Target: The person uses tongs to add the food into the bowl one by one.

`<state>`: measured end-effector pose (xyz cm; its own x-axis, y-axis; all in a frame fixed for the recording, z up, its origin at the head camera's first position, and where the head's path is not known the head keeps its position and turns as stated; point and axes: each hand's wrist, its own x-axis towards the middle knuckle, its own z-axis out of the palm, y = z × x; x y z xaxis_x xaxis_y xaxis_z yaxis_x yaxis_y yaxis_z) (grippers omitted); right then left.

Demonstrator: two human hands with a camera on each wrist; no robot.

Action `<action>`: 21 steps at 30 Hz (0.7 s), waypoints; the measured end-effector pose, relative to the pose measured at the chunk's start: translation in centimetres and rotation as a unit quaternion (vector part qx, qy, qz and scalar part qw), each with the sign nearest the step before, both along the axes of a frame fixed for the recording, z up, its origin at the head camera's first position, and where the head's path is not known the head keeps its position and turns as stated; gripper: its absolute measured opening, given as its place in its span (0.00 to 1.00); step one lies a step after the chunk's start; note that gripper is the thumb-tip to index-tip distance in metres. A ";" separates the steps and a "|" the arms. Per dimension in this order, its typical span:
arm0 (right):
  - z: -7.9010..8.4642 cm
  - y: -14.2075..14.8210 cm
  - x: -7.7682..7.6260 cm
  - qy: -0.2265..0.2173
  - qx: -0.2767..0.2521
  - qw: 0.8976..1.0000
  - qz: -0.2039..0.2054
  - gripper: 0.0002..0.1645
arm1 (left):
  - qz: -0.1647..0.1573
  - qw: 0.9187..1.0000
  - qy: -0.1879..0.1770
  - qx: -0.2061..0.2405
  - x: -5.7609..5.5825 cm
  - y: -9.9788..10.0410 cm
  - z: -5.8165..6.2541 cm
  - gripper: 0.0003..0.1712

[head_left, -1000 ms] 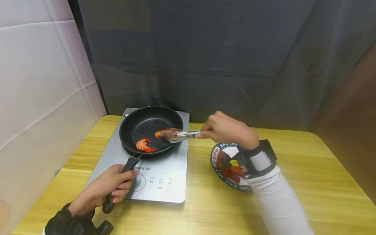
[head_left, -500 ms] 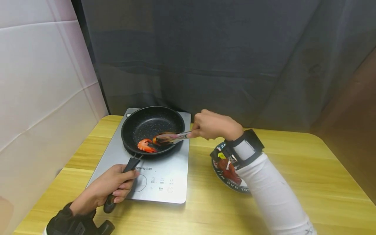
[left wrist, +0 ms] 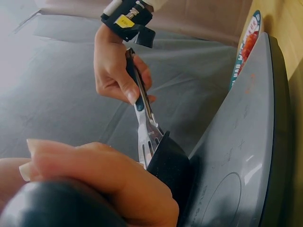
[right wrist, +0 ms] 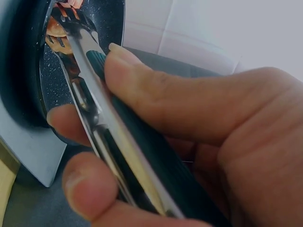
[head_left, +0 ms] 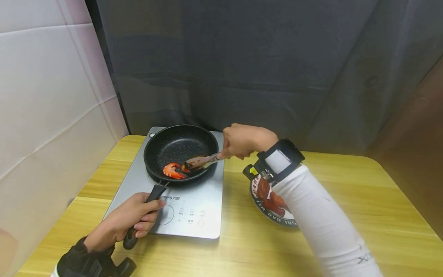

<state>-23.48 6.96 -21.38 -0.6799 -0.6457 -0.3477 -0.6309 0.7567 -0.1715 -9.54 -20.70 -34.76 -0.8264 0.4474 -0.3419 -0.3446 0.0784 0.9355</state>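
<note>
My left hand (head_left: 136,215) grips the black handle (head_left: 157,191) of a dark speckled frying pan (head_left: 178,148). Inside the pan, near the handle, lies a curled orange-red shrimp (head_left: 173,171). Metal tongs with dark grips (right wrist: 106,106) are held between the thumb and fingers of my right hand (head_left: 240,140). Their slotted tips are down in the pan, beside the shrimp. Between those tips is an orange piece (right wrist: 57,29), mostly covered, so its kind is unclear. In the left wrist view, the pan wall hides the tong tips.
The pan stands on a flat silver induction cooktop (head_left: 204,192) at the table's left. Right of it, a round plate with a lettered rim (head_left: 282,221) bears reddish-brown drumsticks (head_left: 271,198), partly under my right forearm. A dark curtain (head_left: 259,77) hangs behind; a pale wall panel rises left.
My right hand has moved left and slightly up in view, bringing the tongs and orange piece down into the pan next to the shrimp. The left hand stays on the handle.
</note>
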 end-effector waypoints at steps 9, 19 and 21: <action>-0.1 -0.1 -0.2 0.005 0.021 1.000 -0.006 0.21 | -0.001 1.000 -0.006 -0.001 0.0 -0.2 -0.1 0.16; 0.5 -0.5 0.0 0.013 0.037 0.999 -0.009 0.22 | -0.002 1.000 -0.005 0.004 0.1 -0.3 -0.2 0.17; 0.7 -0.6 0.1 0.017 0.041 0.999 -0.014 0.21 | -0.002 1.000 -0.005 0.003 0.1 -0.3 -0.1 0.17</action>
<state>-23.39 6.41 -20.70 -0.7096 -0.5968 -0.3745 -0.6141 0.7845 -0.0866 -9.45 -21.00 -34.91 -0.8213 0.4521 -0.3481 -0.3543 0.0741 0.9322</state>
